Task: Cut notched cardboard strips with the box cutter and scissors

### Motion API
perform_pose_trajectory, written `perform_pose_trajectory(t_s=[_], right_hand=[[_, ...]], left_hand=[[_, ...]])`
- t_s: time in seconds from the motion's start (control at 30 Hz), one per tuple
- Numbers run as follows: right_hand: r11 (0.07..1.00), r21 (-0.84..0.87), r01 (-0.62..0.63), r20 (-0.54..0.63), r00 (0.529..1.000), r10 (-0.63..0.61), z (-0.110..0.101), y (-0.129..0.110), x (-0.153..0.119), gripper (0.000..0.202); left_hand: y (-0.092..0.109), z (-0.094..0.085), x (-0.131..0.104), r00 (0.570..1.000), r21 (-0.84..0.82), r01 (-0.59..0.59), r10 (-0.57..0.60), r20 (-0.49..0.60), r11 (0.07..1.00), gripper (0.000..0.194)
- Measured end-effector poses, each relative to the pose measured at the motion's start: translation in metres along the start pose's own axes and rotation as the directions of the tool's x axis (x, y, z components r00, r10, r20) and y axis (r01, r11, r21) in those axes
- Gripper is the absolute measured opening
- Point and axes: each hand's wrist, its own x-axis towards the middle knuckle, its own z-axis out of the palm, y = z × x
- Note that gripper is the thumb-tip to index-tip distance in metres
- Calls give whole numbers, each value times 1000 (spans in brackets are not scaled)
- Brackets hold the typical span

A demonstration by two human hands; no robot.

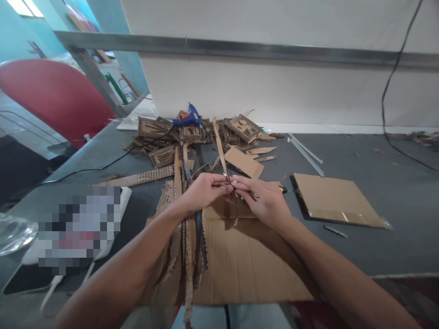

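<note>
Left hand (202, 192) and right hand (265, 201) pinch a skinny cardboard strip (220, 148) over a flat, creased brown sheet (254, 265), maybe two strips, fingertips are kinda blurry.

On the dark grey desk (404, 196), a blue plastic glue gun (192, 119) tops a heap of brown rectangular cardboard frames (194, 133) at the back, behind a flat brown cardboard sheet (254, 260) and left of a brown rectangular cardboard panel (334, 198).
</note>
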Motion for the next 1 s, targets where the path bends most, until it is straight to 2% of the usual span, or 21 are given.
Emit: perform_pose_trajectory(t_s=[0.1, 0.27, 0.5, 0.67, 0.73, 0.9, 1.0], right_hand=[[1000, 15, -10, -8, 1000, 11, 1, 1, -1, 35], [1000, -8, -4, -30, 1000, 3, 0, -3, 0, 32], [1000, -4, -19, -25, 1000, 19, -2, -8, 1, 25], [1000, 27, -12, -46, 999, 13, -3, -5, 2, 23], [1000, 2, 11, -49, 999, -11, -3, -2, 2, 23], [999, -36, 26, -41, 999, -27, -4, 3, 1, 14], [999, -17, 50, -27, 998, -50, -4, 4, 1, 12]], left_hand=[[-1, -1, 0, 999, 76, -38, 39, -7, 996, 32], [2, -4, -1, 997, 156, -54, 45, 61, 986, 32], [11, -9, -6, 989, 184, -58, 31, 146, 981, 24], [10, -12, -6, 979, 175, -76, 40, 200, 982, 26], [7, -10, -4, 983, 122, -66, 44, 177, 990, 27], [2, -4, 0, 1000, -12, -10, 10, 14, 1000, 32], [1, -3, 0, 1000, 0, -2, 2, -2, 1000, 31]])
